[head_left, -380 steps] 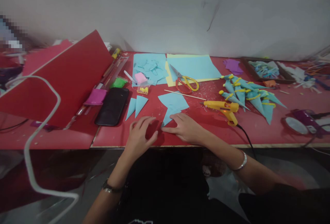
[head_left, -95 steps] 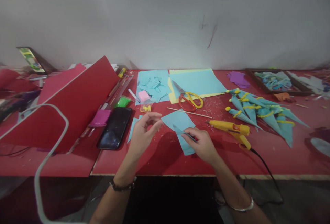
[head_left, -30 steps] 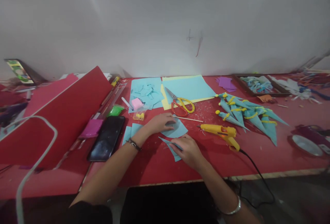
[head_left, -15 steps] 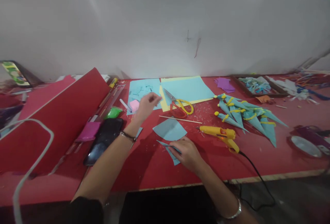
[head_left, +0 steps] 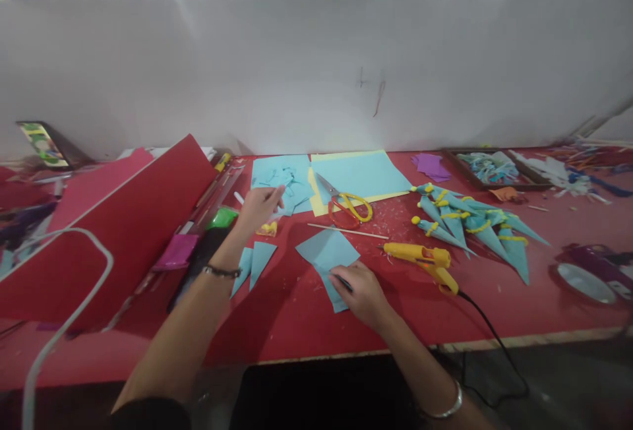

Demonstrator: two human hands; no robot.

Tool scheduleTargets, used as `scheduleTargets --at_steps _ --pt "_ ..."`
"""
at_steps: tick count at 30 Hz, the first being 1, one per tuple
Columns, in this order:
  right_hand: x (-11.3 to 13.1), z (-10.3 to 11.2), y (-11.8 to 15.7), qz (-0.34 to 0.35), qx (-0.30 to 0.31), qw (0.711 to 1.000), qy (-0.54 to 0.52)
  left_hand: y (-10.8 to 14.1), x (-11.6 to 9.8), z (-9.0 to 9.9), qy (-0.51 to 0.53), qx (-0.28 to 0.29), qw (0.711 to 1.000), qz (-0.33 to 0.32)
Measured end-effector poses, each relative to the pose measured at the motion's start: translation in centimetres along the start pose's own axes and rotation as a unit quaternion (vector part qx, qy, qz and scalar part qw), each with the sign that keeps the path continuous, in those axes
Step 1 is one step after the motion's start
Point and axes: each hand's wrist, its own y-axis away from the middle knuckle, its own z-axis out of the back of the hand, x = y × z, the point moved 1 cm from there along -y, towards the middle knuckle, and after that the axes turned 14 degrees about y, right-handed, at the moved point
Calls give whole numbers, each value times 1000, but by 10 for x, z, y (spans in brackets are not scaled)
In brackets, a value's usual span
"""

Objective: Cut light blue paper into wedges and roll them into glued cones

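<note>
My left hand [head_left: 264,207] is over the left part of the work area, beside the blue sheet with dark scraps [head_left: 284,176]. Its fingers are pinched together, and I cannot make out what is between them. My right hand [head_left: 363,291] is closed round a slim dark pen-like tool [head_left: 342,281], near the table's front. Under and beside that hand lie blue paper pieces: a fan-shaped one [head_left: 326,245] and a narrower one [head_left: 336,295]. Two narrow blue pieces [head_left: 262,262] lie near my left wrist. A small yellow packet [head_left: 268,228] is just below the left hand.
Scissors [head_left: 349,209] lie on the blue and yellow sheets [head_left: 363,169], with a thin stick [head_left: 349,231] in front. To the right are a yellow glue gun [head_left: 420,257] with its cord and several blue cones [head_left: 477,219]. A red board [head_left: 128,239] leans at the left.
My left hand has moved left and down, and the pink block near it no longer shows. The blue piece raised at my right hand now lies flatter. The view has shifted slightly.
</note>
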Motion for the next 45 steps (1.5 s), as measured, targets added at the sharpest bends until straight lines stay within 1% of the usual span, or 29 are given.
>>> scheduleTargets --at_steps 2,3,5,6,8,10,13,15,17,19,22,24,31,35,37,39,41,45 --pt "1 4 -1 -54 14 997 -47 26 -7 -5 35 84 996 -24" --pt "3 6 -2 -75 20 994 -79 38 -9 -8 28 113 992 -45" --pt "7 10 -3 -104 31 983 -147 59 -12 -12 1 118 990 -75" --pt "10 11 -4 -118 34 977 -176 68 -11 -14 -7 113 991 -77" --pt "16 13 -5 -146 39 962 -225 83 -9 -17 8 79 995 -60" --pt "20 15 -7 -171 44 947 -269 95 -6 -19 63 29 997 -34" --pt "24 16 -10 -195 54 924 -324 110 -3 -26 163 -29 986 -10" --pt "25 17 -12 -202 58 915 -344 118 -3 -30 209 -47 977 2" --pt "25 17 -13 -206 58 912 -350 125 -3 -33 228 -54 972 14" --pt "24 18 -13 -209 59 911 -351 129 -3 -34 225 -43 973 24" --pt "24 18 -12 -206 62 911 -353 134 -3 -33 217 -7 975 39" --pt "24 18 -11 -203 59 913 -349 135 -4 -32 215 8 975 49" --pt "27 16 -6 -206 69 914 -344 138 -9 -30 228 4 972 54" --pt "29 17 -2 -203 68 915 -341 141 -9 -27 214 47 974 56" --pt "31 17 -1 -195 70 917 -340 143 -9 -29 219 76 972 46" --pt "33 18 0 -177 77 921 -338 146 -12 -32 229 119 966 22" --pt "34 19 1 -150 90 929 -325 150 -14 -37 218 171 961 4" --pt "34 24 3 -105 115 948 -277 156 -17 -45 157 237 959 5"
